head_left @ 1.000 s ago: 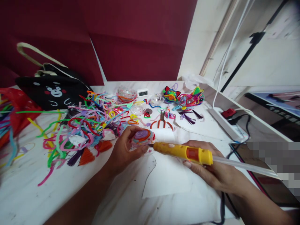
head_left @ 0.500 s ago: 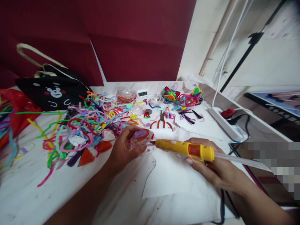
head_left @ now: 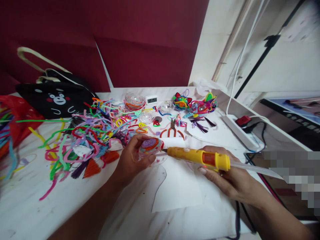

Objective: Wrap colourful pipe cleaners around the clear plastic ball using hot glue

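"Over the marbled tabletop (head_left: 117, 216), what's held?"

"A small clear dome (head_left: 151, 146) coiled with fuzzy strands (head_left: 148, 143) (purple spiral, orange ring), pinched between the left hand's (head_left: 132, 158) thumb and curled fingers."

"And the right hand (head_left: 226, 175)?"

"Thumb low, it clasps a smooth yellow glue gun (head_left: 188, 156), its metal nozzle (head_left: 164, 150) just beside the dome; beyond lie orange-handled pliers (head_left: 172, 126)."
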A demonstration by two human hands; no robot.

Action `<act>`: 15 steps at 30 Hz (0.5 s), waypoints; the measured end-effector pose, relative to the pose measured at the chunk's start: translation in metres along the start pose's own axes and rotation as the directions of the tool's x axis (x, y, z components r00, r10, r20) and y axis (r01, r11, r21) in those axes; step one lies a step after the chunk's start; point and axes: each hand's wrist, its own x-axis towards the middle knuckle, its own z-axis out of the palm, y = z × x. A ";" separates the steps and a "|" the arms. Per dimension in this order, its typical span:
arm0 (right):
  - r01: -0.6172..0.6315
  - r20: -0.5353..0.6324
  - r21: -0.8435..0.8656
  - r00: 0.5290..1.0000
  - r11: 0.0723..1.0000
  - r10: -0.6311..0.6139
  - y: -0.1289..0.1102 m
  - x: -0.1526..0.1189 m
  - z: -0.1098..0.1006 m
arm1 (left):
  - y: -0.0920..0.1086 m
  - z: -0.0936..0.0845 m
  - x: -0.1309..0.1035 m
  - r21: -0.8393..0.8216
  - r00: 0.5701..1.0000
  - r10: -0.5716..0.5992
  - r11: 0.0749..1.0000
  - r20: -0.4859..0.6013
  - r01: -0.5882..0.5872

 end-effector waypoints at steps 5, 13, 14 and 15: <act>0.013 -0.002 -0.009 1.000 1.000 -0.013 -0.002 0.002 -0.001 | 0.001 0.001 0.000 -0.003 1.000 0.003 1.000 0.007 -0.003; -0.006 0.033 0.057 0.999 0.998 0.004 -0.006 0.007 -0.005 | 0.007 0.003 0.001 0.023 1.000 -0.029 0.999 0.001 0.029; -0.006 0.032 0.067 0.999 0.998 0.004 -0.006 0.008 -0.006 | 0.008 0.003 0.001 0.029 0.999 -0.033 0.999 0.003 0.033; -0.003 0.033 0.073 0.999 0.997 0.001 -0.007 0.009 -0.007 | 0.008 0.003 0.001 0.035 0.999 -0.036 0.999 0.003 0.036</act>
